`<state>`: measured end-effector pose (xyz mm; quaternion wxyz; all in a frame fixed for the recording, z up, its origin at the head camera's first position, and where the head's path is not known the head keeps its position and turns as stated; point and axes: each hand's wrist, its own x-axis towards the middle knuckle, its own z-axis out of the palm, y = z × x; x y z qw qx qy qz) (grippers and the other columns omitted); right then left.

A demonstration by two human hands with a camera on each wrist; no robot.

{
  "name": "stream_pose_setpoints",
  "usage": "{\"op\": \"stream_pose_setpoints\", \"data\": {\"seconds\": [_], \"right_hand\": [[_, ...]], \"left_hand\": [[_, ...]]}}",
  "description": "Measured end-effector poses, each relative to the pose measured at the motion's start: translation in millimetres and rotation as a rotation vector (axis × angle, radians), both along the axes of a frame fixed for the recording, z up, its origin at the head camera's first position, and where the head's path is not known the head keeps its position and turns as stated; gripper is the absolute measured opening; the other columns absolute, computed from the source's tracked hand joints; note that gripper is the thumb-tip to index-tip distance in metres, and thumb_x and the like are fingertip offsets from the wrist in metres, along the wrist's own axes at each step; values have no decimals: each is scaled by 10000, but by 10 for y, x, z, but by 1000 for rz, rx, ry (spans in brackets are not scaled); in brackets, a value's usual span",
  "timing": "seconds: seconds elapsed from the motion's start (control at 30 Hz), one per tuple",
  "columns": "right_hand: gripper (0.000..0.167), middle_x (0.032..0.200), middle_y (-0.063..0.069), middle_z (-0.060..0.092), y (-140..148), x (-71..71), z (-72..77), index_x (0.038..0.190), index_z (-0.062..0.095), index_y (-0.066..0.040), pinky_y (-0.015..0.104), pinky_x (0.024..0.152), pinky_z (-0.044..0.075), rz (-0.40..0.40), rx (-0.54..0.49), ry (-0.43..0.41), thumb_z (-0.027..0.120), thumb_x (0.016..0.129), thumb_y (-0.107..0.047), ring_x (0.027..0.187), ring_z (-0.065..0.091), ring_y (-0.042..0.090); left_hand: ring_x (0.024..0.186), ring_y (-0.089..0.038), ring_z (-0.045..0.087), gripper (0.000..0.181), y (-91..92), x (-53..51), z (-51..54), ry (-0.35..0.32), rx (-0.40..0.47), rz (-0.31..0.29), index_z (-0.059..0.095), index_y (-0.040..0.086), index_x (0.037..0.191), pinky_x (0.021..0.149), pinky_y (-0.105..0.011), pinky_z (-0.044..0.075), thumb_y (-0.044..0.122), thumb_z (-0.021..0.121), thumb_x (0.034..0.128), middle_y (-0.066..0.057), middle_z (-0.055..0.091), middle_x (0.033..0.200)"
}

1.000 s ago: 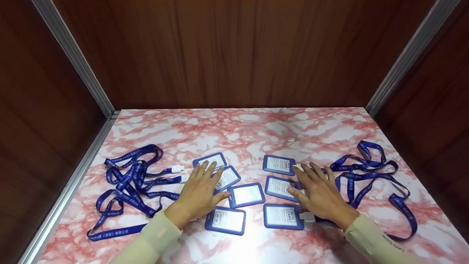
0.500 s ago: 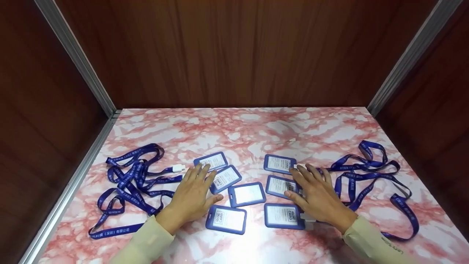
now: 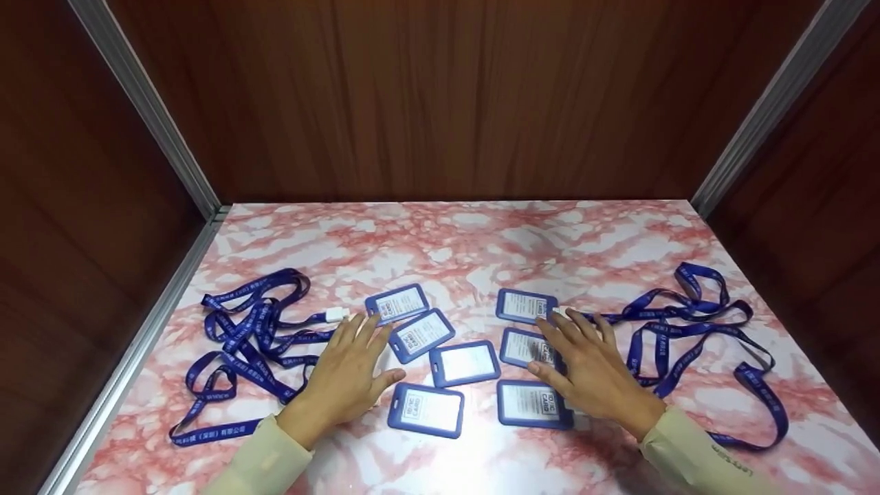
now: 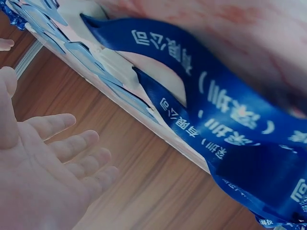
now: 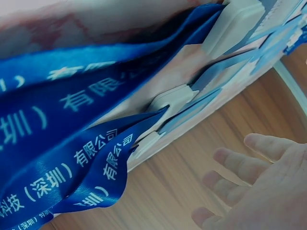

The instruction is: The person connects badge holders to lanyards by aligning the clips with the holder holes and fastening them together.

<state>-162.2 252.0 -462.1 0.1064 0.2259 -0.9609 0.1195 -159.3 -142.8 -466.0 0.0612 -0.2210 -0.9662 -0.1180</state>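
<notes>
My left hand (image 3: 344, 375), fingers straight and spread, hovers palm down beside the left ID card holders; the left wrist view shows its palm (image 4: 43, 177) apart from the table, holding nothing. Closest to it are a tilted blue-framed card holder (image 3: 423, 335) and another at the back (image 3: 397, 303). My right hand (image 3: 588, 368) is likewise spread above the right-hand column, partly covering the middle card holder (image 3: 524, 348). No object is in its fingers (image 5: 237, 165). Blue lanyards (image 3: 258, 330) with white clips (image 3: 337, 314) lie left of the left hand, partly hidden by it.
More blue lanyards (image 3: 687, 326) sprawl at the right. Other card holders lie at the centre (image 3: 465, 364), front left (image 3: 425, 411), front right (image 3: 533, 404) and back right (image 3: 526, 305). Dark wood-look panels (image 3: 440, 103) enclose the marbled red-and-white table (image 3: 454, 240) behind and at both sides.
My left hand has drawn left and slightly toward me, uncovering more of the left card holders. The right hand has shifted a little left. The card holders and lanyards look unmoved.
</notes>
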Motion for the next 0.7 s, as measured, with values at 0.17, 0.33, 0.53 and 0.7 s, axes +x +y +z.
{"op": "stream_pose_setpoints", "data": {"seconds": [0.17,0.33,0.53,0.7], "right_hand": [[720,1560,187,449,-27,20,-12,1538,477,-136,683,1179,111,17,-13,10,567,987,-591,1468,337,447],[735,1551,187,461,-52,38,-31,1530,483,-119,682,1174,125,36,-16,26,585,977,-593,1457,357,438],[751,1548,170,470,-97,56,-27,1547,465,-142,676,1178,114,53,-15,9,550,981,-627,1467,345,421],[741,1532,164,492,-130,74,-40,1549,462,-138,690,1166,128,73,-17,23,557,985,-610,1459,357,427]], "left_hand": [[1507,-438,259,742,-40,23,-14,16,7,-4,454,40,1529,1237,-568,162,521,608,986,-238,396,1579],[1503,-418,284,738,-77,46,-8,3,9,-6,446,33,1533,1241,-553,161,501,617,989,-226,411,1574],[1478,-421,333,714,-130,90,-20,9,5,-22,468,17,1516,1235,-551,189,479,621,994,-219,449,1550],[1443,-448,377,689,-157,131,-22,18,19,-38,508,6,1483,1213,-569,240,460,646,983,-223,464,1537]]}}
